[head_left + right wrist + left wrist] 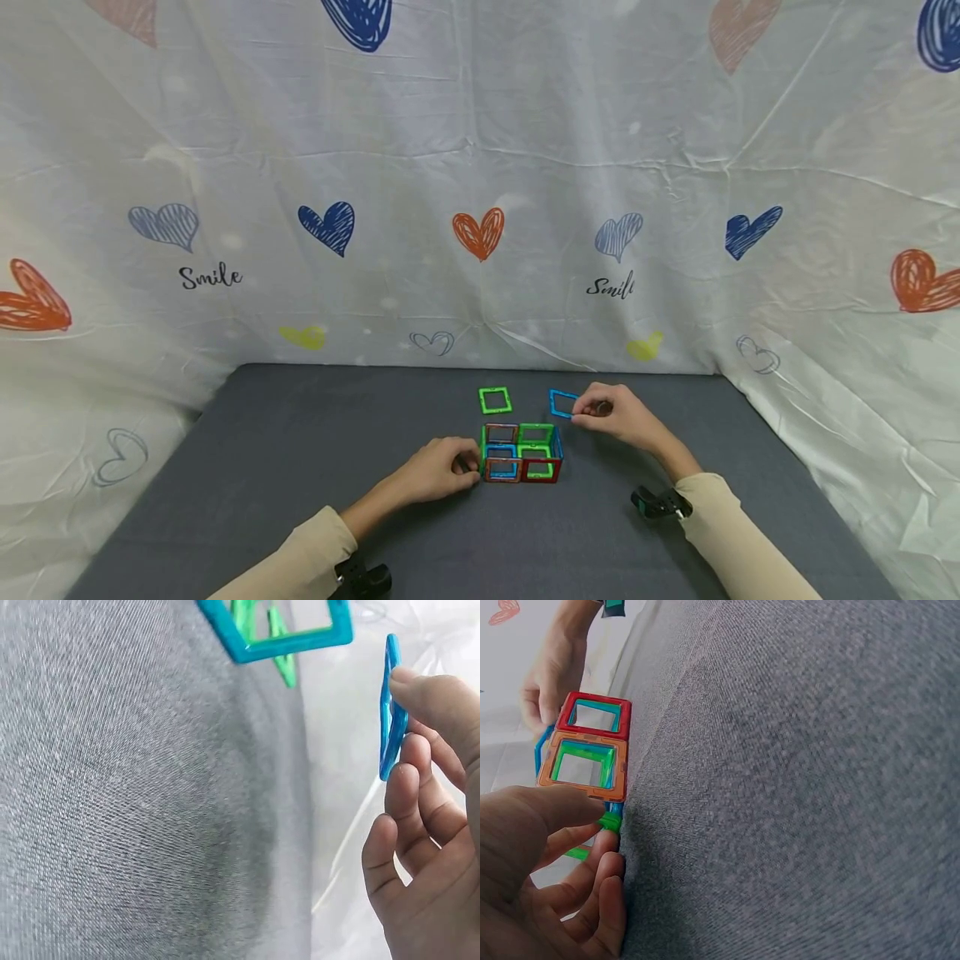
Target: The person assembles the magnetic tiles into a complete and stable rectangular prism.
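A low open-topped box of square magnetic tiles (522,470) stands on the table, its frames red, orange, green and blue. At its left wall, my left hand (438,468) pinches the edge of a green tile (610,820) between thumb and fingers. Beyond the box's back right corner, my right hand (621,414) holds a loose blue square tile (387,750) by one edge, raised and tilted. In the right wrist view the thumb lies on one side of this tile and fingers on the other.
Behind the box lies a single green square tile (495,411) on the dark grey tabletop (315,433). A white curtain (405,275) printed with hearts hangs along the far table edge. Both wrists wear black camera mounts (660,503).
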`<state>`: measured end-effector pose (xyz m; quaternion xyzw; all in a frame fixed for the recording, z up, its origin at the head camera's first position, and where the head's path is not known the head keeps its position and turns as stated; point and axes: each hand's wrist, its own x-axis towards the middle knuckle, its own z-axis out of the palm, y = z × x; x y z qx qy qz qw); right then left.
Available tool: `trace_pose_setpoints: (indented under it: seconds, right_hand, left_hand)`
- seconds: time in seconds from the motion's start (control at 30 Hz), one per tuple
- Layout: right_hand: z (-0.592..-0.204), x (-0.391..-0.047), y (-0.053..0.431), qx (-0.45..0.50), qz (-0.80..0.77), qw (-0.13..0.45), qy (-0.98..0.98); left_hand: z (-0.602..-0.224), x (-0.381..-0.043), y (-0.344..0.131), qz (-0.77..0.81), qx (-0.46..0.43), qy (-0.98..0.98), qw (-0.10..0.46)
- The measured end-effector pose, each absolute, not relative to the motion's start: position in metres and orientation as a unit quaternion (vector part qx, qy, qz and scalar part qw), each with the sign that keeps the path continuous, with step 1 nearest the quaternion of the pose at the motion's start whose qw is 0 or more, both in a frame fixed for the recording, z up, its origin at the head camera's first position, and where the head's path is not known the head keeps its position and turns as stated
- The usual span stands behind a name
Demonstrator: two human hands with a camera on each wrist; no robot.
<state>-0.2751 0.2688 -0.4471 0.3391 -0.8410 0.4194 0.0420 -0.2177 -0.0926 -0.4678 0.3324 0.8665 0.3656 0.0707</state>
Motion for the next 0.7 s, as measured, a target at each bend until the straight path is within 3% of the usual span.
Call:
trace_pose_setpoints:
  seconds: [0.7]
  right_hand:
    - [-0.429,-0.25,0.279,0.348,0.422,0.07,-0.834]
  left_hand:
    - [-0.471,-0.217,-0.091,0.375,0.313,0.871,0.054]
